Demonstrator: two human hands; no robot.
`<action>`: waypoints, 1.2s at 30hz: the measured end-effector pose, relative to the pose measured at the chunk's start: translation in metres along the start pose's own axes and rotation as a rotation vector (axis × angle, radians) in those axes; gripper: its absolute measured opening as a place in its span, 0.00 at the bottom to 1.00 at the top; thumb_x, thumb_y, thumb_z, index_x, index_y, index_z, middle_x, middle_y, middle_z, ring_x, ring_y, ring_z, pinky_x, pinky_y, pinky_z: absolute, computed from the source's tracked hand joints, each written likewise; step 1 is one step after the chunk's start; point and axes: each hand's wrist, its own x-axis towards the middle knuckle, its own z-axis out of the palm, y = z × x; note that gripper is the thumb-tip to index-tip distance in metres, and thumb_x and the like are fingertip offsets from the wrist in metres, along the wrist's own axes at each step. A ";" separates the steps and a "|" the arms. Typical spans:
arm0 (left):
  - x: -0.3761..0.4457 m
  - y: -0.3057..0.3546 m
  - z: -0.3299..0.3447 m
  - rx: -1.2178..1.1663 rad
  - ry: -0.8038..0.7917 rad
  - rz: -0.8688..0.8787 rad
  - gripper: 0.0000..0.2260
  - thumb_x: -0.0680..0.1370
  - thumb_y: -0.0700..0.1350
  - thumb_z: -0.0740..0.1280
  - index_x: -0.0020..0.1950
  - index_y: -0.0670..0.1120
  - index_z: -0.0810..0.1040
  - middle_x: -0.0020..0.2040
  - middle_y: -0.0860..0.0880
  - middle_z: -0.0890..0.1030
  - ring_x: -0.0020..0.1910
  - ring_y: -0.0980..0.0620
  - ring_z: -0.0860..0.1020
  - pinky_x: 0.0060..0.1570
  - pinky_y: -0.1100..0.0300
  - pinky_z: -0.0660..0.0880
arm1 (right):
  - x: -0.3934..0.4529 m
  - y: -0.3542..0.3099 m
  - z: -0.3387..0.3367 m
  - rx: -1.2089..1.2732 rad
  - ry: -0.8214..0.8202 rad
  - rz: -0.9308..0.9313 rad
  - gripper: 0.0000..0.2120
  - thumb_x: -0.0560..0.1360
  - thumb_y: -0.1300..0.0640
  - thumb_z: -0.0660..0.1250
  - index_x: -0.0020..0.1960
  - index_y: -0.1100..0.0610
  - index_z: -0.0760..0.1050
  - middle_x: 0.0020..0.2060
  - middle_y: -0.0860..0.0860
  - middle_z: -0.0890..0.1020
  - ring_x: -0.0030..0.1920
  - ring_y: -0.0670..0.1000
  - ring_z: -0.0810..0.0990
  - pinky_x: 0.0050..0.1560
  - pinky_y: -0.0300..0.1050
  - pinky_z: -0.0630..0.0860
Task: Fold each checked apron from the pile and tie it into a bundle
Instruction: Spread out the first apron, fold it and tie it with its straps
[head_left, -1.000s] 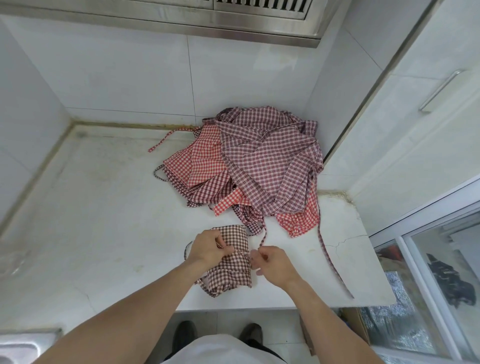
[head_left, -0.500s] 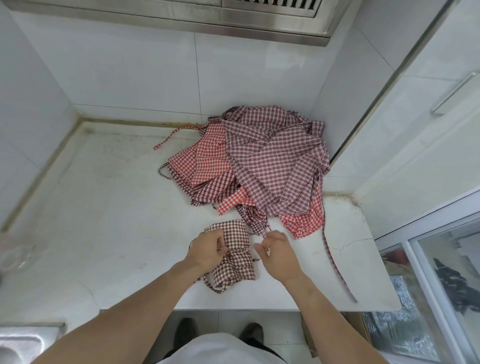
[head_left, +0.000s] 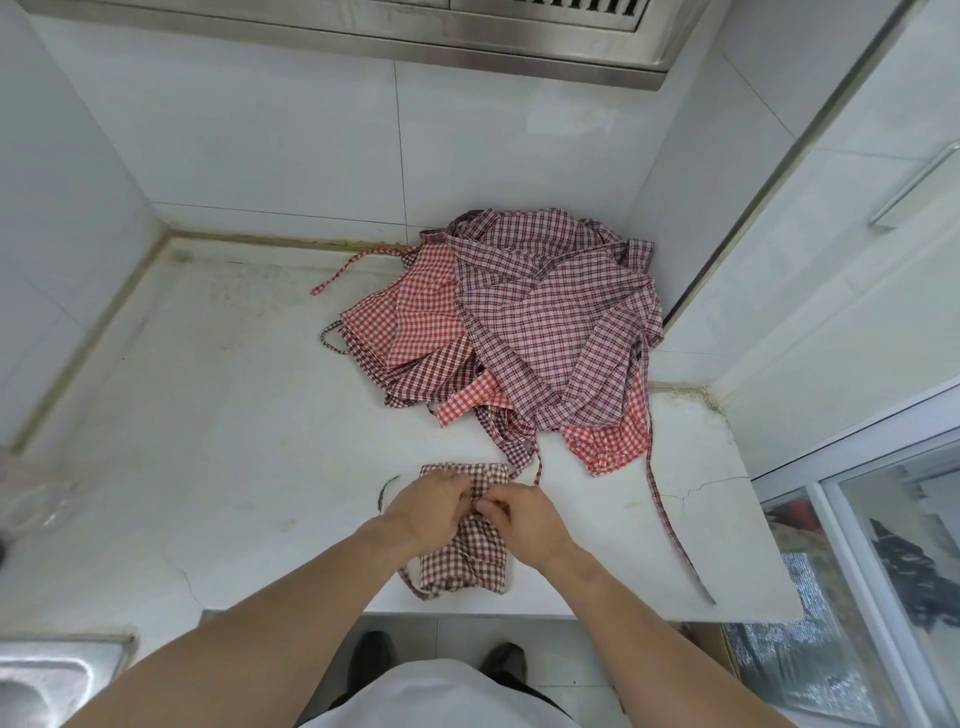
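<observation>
Folded apron (head_left: 464, 558) near tabletop's (head_left: 218, 467) front edge. My left hand (head_left: 427, 506) and right hand (head_left: 524, 522) meet over its middle, both grips pinching the cloth. Pile (head_left: 524, 332) behind.

Walls: white tiles (head_left: 270, 130)
Counter: white stone (head_left: 208, 441), cracked near the right edge
Above: steel hood (head_left: 363, 31)
Right: white cabinet (head_left: 857, 249), glass door (head_left: 883, 545)
Bottom left: steel sink (head_left: 47, 675)
</observation>
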 end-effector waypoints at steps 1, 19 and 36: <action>-0.004 0.000 0.005 0.088 -0.024 0.009 0.10 0.83 0.47 0.56 0.55 0.44 0.74 0.57 0.44 0.77 0.56 0.45 0.73 0.56 0.52 0.70 | -0.002 0.001 0.002 0.006 0.011 0.046 0.13 0.80 0.54 0.66 0.39 0.58 0.78 0.32 0.46 0.76 0.33 0.46 0.71 0.36 0.40 0.65; -0.010 -0.009 0.015 -0.231 -0.075 -0.155 0.12 0.84 0.46 0.60 0.41 0.51 0.66 0.39 0.53 0.74 0.43 0.50 0.75 0.42 0.59 0.68 | -0.014 0.018 0.001 0.596 0.128 0.791 0.12 0.82 0.60 0.63 0.43 0.66 0.78 0.32 0.57 0.81 0.30 0.55 0.82 0.37 0.56 0.84; -0.015 0.005 -0.020 -0.132 -0.217 -0.101 0.05 0.82 0.45 0.64 0.47 0.46 0.72 0.45 0.52 0.76 0.43 0.54 0.73 0.39 0.68 0.68 | -0.013 0.020 -0.012 0.095 0.197 0.498 0.16 0.80 0.54 0.64 0.35 0.59 0.69 0.29 0.49 0.72 0.33 0.50 0.72 0.39 0.44 0.68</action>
